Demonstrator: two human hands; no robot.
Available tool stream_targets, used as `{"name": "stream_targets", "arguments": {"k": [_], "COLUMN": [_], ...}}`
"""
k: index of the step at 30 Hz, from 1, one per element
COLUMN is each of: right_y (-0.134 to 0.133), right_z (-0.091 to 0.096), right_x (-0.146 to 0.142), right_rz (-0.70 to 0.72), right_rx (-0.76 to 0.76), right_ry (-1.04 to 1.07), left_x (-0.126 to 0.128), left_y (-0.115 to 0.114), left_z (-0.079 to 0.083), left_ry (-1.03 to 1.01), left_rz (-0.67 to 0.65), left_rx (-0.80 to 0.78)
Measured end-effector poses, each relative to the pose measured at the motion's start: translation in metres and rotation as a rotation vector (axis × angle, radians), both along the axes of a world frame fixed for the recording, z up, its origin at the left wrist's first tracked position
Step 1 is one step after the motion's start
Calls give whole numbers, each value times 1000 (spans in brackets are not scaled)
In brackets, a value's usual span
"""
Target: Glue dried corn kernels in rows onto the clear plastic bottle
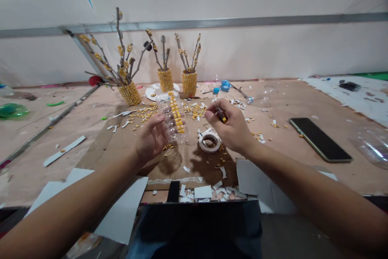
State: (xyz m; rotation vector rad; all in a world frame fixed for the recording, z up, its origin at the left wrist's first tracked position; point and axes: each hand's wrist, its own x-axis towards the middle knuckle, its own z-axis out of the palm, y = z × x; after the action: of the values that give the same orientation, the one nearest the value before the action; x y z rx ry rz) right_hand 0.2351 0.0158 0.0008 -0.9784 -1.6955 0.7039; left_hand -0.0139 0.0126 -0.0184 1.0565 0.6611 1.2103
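My left hand is wrapped round a clear plastic bottle, held upright above the table. A column of yellow corn kernels runs down the bottle's side. My right hand is closed in a pinch on a thin tool with a dark and yellow tip, just to the right of the bottle. A roll of white tape lies on the table under the right hand. Loose corn kernels are scattered behind the hands.
Three kernel-covered vases with twigs stand at the back. A phone lies at the right. Paper scraps litter the near edge, a white strip lies at the left, and blue caps sit behind.
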Motion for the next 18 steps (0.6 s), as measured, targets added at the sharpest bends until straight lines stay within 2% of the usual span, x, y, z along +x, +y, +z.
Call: {"name": "stream_targets", "arguments": {"k": [3,7,11,15,18], "right_y": [16,31,35,37,38], "right_z": [-2,-11,-19,-21,-20], "right_x": [10,16,17,17,19], "right_rz": [-58,-138,-138,-141,-166], "right_rx": [-93,-146,-172,-190,-215], "right_ry": [-136,-445,-718,-781,-806], "left_x": [-1,1,2,1,1], "left_y": [-1,-1,-1,4,8], "left_z": [0,2,4,-1,-9], "left_ry": [-16,-36,-28,19,86], "left_rz": [-4,-1,41,62,154], "left_rx": [-20,7,43,60,78]}}
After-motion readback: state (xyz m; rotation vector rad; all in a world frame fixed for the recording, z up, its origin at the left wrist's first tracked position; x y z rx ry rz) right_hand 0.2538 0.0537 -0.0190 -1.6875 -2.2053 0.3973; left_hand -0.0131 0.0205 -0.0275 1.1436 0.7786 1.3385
